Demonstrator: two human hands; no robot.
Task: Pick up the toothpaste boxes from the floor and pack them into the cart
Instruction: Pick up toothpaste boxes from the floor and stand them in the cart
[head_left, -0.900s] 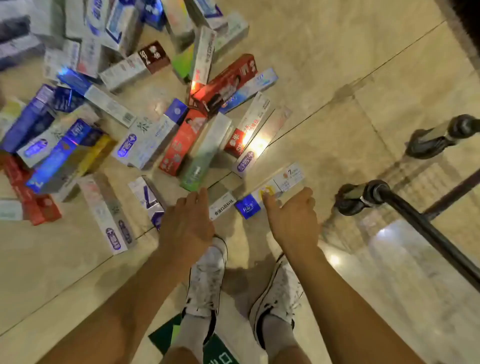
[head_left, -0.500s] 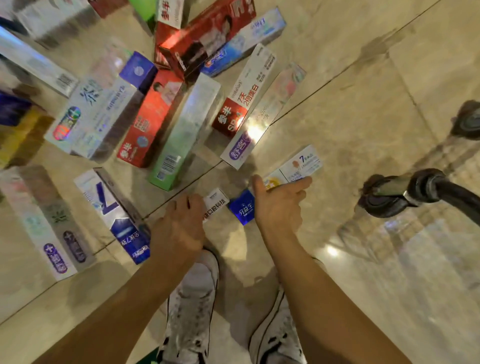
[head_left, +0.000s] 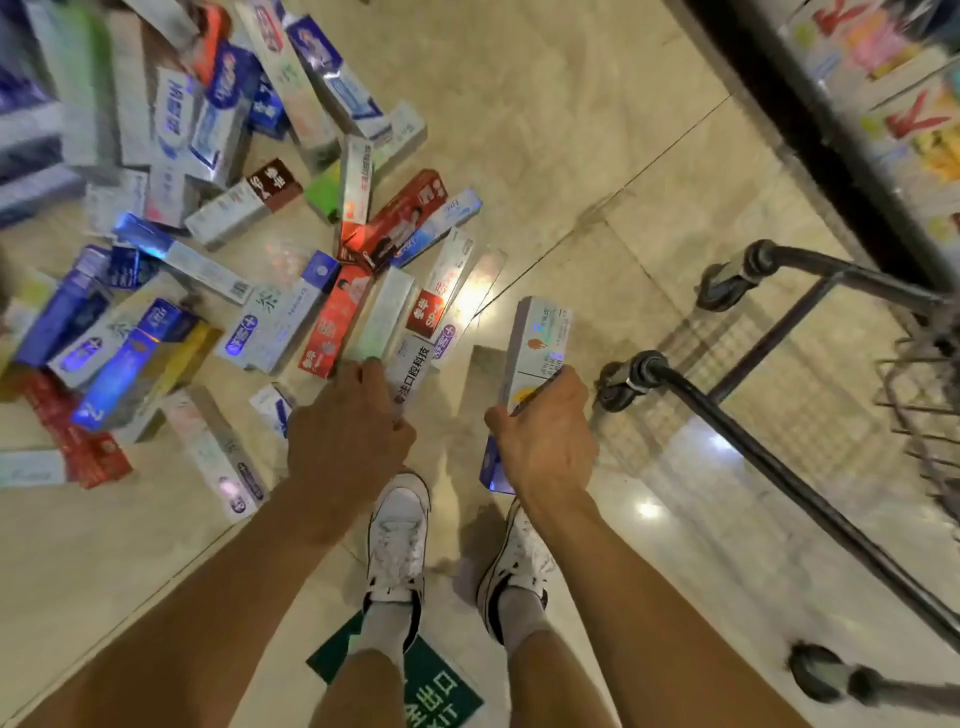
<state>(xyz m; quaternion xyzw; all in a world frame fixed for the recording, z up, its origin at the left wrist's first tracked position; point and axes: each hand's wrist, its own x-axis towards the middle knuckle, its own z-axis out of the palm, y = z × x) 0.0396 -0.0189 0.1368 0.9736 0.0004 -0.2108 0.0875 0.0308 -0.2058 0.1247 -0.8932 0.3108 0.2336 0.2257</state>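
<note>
Many toothpaste boxes (head_left: 270, 317) lie scattered over the floor at the upper left. My right hand (head_left: 545, 441) is shut on a white and blue toothpaste box (head_left: 537, 348), which is lifted off the floor and points away from me. My left hand (head_left: 348, 436) is shut on a white box with black lettering (head_left: 413, 369), also raised. The cart (head_left: 769, 467) stands at the right, with its black frame, wheels and wire basket in view.
My two white shoes (head_left: 400, 535) stand on the beige tiled floor just below the hands. A green floor sign (head_left: 431, 686) lies under my feet. A dark shelf base with coloured goods (head_left: 810, 104) runs along the upper right.
Both hands have closed on boxes and lifted them off the floor. The view has pulled back and up, bringing more of the cart and the shelf into sight.
</note>
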